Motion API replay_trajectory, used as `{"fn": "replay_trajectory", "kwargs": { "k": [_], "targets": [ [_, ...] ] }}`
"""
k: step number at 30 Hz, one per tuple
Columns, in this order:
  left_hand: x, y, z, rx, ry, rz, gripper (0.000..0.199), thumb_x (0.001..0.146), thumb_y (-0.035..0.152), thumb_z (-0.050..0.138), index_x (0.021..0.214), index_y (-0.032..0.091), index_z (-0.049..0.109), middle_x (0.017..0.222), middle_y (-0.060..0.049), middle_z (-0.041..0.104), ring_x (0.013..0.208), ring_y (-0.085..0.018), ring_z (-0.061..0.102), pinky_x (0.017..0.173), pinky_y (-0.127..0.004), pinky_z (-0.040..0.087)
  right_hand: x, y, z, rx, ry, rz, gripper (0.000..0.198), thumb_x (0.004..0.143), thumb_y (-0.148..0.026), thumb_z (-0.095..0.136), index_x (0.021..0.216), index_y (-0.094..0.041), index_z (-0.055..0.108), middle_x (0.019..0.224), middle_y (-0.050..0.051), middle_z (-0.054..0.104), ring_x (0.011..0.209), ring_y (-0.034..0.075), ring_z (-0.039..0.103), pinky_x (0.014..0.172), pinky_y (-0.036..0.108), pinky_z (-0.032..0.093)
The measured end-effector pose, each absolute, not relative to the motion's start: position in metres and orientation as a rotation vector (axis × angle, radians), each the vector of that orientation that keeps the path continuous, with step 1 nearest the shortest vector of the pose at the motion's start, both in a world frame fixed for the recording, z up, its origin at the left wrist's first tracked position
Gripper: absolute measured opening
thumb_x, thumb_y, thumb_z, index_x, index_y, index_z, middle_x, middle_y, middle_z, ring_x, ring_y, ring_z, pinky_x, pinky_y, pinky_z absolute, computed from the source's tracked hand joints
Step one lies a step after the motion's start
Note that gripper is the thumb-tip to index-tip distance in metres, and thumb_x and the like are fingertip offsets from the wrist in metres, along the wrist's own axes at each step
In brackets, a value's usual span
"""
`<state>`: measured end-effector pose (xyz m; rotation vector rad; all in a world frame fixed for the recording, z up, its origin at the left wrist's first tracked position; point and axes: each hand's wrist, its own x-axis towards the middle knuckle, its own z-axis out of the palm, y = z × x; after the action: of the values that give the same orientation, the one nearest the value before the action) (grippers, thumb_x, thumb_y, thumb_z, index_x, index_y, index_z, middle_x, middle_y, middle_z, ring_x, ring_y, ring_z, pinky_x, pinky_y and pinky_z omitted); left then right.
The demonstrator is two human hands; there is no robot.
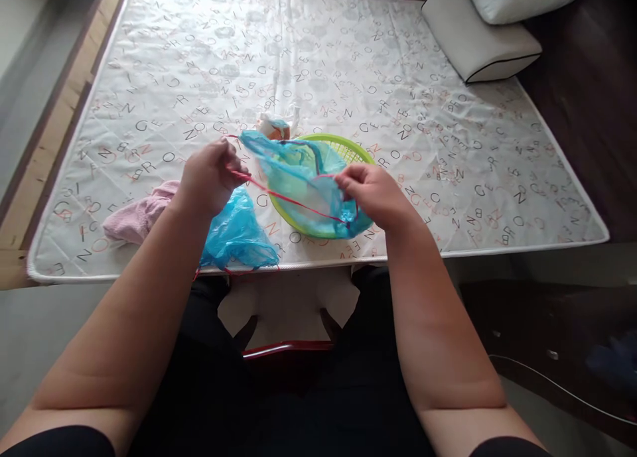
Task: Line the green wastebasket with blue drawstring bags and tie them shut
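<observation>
Green basket (357, 150) near the front edge of a letter-printed mattress (323, 59); blue drawstring bag (293, 170) spread over its opening, translucent, with red drawstring (293, 198) stretched across the near side. Left hand (213, 174) just left of the basket, grip pinched on the drawstring; right hand (365, 186) above the basket's right side, grip likewise closed on the drawstring, though whether the bag's edge is caught too, cannot tell. Second blue bag (239, 228) crumpled left of the basket, pink cloth (142, 215) farther left, small packet (269, 128) just behind the basket, cream cushion (472, 36) well apart, beyond and right of it.
</observation>
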<state>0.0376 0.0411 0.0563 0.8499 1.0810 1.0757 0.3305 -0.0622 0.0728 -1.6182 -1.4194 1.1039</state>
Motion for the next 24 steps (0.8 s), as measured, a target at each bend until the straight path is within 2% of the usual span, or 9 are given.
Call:
{"fn": "replay_trajectory", "kwargs": {
  "k": [2,4,8,12,14,17,20,24],
  "targets": [
    [0.028,0.046,0.059,0.816,1.021,1.126,0.035,0.106,0.032,0.056,0.072,0.025,0.052,0.057,0.003,0.038,0.056,-0.014,0.048,0.068,-0.031,0.053,0.336,-0.057,0.075,-1.364,-1.121,1.105,0.050,0.097,-0.069,0.071,0.078,-0.025,0.056,0.067,-0.003,0.044,0.064,0.014,0.049,0.066,0.033,0.045],
    [0.019,0.050,0.060,0.924,1.015,1.140,0.041,0.106,0.046,0.059,0.072,0.026,0.051,0.055,0.003,0.036,0.060,-0.016,0.049,0.069,-0.032,0.051,0.343,-0.051,0.074,-1.222,-0.934,1.061,0.056,0.094,-0.076,0.071,0.075,-0.027,0.052,0.064,-0.005,0.033,0.063,0.015,0.048,0.065,0.034,0.047],
    [0.006,0.056,0.058,1.228,0.912,1.113,0.056,0.104,0.069,0.057,0.071,0.025,0.050,0.053,0.002,0.035,0.067,-0.016,0.046,0.070,-0.032,0.044,0.360,-0.042,0.064,-1.118,-0.661,0.979,0.049,0.092,-0.069,0.076,0.076,-0.028,0.055,0.059,-0.006,0.029,0.066,0.018,0.057,0.064,0.033,0.054],
    [-0.003,0.061,0.051,1.302,0.754,1.134,0.061,0.099,0.080,0.060,0.074,0.025,0.054,0.054,0.001,0.031,0.073,-0.016,0.046,0.072,-0.032,0.040,0.371,-0.039,0.048,-0.998,-0.425,0.941,0.044,0.090,-0.061,0.080,0.076,-0.027,0.056,0.058,-0.008,0.032,0.074,0.017,0.069,0.071,0.030,0.059],
    [-0.009,0.065,0.047,1.283,0.710,1.155,0.058,0.101,0.080,0.058,0.080,0.026,0.059,0.055,0.002,0.028,0.072,-0.015,0.042,0.073,-0.032,0.038,0.372,-0.038,0.044,-0.975,-0.419,0.911,0.041,0.090,-0.058,0.080,0.076,-0.026,0.057,0.062,-0.007,0.041,0.082,0.017,0.074,0.073,0.029,0.058],
    [-0.014,0.068,0.045,1.201,0.678,1.184,0.042,0.107,0.070,0.058,0.101,0.029,0.066,0.058,0.005,0.027,0.065,-0.013,0.030,0.069,-0.031,0.033,0.370,-0.040,0.050,-0.951,-0.451,0.892,0.034,0.093,-0.056,0.076,0.081,-0.027,0.062,0.069,-0.005,0.052,0.086,0.016,0.074,0.072,0.029,0.058],
    [-0.011,0.066,0.049,1.114,0.758,1.173,0.032,0.107,0.056,0.065,0.126,0.031,0.064,0.064,0.008,0.041,0.060,-0.011,0.024,0.062,-0.030,0.025,0.368,-0.045,0.069,-0.920,-0.487,0.917,0.023,0.097,-0.052,0.072,0.090,-0.030,0.070,0.072,-0.005,0.055,0.069,0.014,0.062,0.066,0.029,0.056],
    [0.013,0.055,0.061,1.198,0.882,1.174,0.044,0.104,0.050,0.070,0.141,0.029,0.061,0.076,0.006,0.063,0.055,-0.009,0.034,0.055,-0.032,0.021,0.367,-0.055,0.097,-0.968,-0.696,0.908,0.019,0.097,-0.054,0.071,0.104,-0.036,0.074,0.081,-0.003,0.063,0.054,0.012,0.042,0.050,0.030,0.042]
  ]
}}
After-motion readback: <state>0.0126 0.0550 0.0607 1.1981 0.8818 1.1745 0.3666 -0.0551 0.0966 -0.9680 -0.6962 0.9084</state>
